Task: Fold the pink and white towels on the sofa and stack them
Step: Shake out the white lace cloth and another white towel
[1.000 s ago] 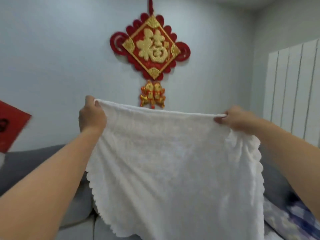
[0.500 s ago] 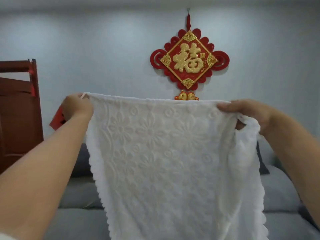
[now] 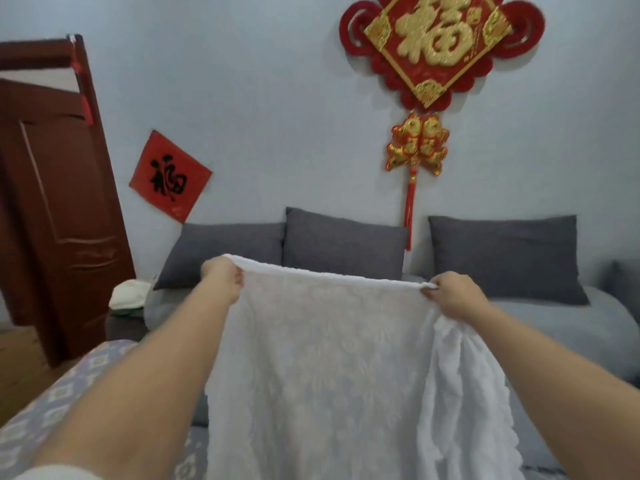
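Here, left hand (image 3: pixel 223 277) and right hand (image 3: pixel 450 292) are pinching the white towel's (image 3: pixel 322 368) top corners, arms outstretched, below a red "福" wall hanging (image 3: pixel 436 46).

A large gold character 福 stands in the middle of the red knot-framed diamond wall hanging (image 3: pixel 434 39) at one o'clock on the wall. Small gold writing runs along its lower right edge, too blurred to read. At ten o'clock, a tilted red paper square (image 3: pixel 169 177) bears the same character 福 in black brush strokes; a tiny mark near its bottom corner may be a seal or print.
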Motion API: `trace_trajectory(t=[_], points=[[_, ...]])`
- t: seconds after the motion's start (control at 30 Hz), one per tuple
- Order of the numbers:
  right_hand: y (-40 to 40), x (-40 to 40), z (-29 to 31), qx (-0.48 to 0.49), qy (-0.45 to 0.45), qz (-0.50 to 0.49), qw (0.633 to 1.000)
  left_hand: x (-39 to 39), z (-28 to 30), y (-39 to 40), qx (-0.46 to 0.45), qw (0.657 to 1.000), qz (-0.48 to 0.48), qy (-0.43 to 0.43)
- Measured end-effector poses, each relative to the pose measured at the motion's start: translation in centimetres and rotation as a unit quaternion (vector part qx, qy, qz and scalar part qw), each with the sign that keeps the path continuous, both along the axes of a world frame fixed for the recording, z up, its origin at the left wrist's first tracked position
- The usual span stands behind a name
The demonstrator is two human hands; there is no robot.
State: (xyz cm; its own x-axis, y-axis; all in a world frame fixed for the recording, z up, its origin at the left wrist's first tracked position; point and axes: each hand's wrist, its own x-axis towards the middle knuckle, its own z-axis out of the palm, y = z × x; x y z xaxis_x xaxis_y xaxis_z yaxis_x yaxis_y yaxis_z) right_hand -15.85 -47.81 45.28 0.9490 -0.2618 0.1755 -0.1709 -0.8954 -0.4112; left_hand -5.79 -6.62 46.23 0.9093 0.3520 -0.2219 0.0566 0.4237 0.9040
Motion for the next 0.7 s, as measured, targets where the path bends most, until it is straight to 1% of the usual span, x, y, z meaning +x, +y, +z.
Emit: trace_trajectory(t=[0.03,0.1,0.13,0.27,0.33,0.43,0.53,0.6,0.63,0.7], points=[[0.0,0.3,-0.4,-0.005,-0.012,-0.008,1.000,0.6,-0.5,0.3,-0.029,0.999,0.007,-0.020],[-0.4,0.6,0.6,-0.016,-0.055,-0.017,0.998,1.5,0.8,0.7,-0.033,0.997,0.013,-0.068],[-0.5,0.9,2.0,-0.019,-0.084,-0.025,0.996,1.8,1.9,0.8,-0.033,0.995,0.008,-0.091],[0.2,1.6,9.0,-0.003,-0.212,-0.030,0.977,1.8,7.7,0.4,-0.113,0.973,0.021,-0.201],[0.5,1.4,11.3,0.019,-0.248,-0.016,0.969,1.2,9.8,0.2,-0.135,0.960,0.030,-0.241],[1.0,0.3,12.3,0.096,-0.275,0.019,0.957,-0.9,10.9,0.4,-0.155,0.943,0.069,-0.284],[1.8,-1.9,12.4,0.173,-0.253,0.071,0.949,-3.8,10.4,0.6,-0.156,0.934,0.114,-0.301],[2.3,-4.0,12.0,0.198,-0.193,0.111,0.955,-5.6,9.3,1.5,-0.177,0.923,0.161,-0.300],[2.6,-5.3,11.6,0.191,-0.157,0.130,0.960,-6.2,8.3,2.4,-0.188,0.918,0.186,-0.295],[3.4,-7.9,9.7,0.142,-0.083,0.166,0.972,-7.7,4.7,5.2,-0.206,0.904,0.255,-0.274]])
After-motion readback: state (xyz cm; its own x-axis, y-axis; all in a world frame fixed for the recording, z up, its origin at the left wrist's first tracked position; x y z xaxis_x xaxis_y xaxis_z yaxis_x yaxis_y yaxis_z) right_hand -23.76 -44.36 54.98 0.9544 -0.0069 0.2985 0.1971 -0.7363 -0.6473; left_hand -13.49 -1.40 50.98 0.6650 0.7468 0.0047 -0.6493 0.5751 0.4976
